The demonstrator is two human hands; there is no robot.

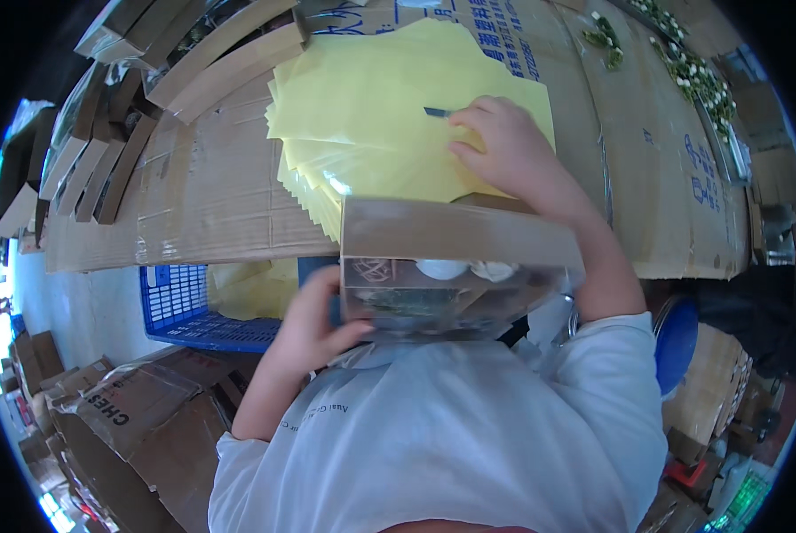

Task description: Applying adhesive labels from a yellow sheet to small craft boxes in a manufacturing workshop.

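Fig.: Left hand (313, 324), lower centre, clamps the near-left end of a clear-fronted cardboard box (455, 266), held vs. the chest w/ its window tilted toward the wearer; white round items show inside. Right hand (509, 151), upper centre, rests on a fanned stack of yellow sheets (389, 124), fingers closed on a small dark flat object (437, 112), its type unclear; the fanning probably lets single sheets lift off. Desk (211, 195) is covered w/ flattened cardboard. Folded carton blanks (105, 151) lean at upper left. Blue plastic crate (189, 306) sits below the desk edge. Green-and-white bits (695, 75) lie at upper right. Floor cartons (122, 417) crowd lower left.
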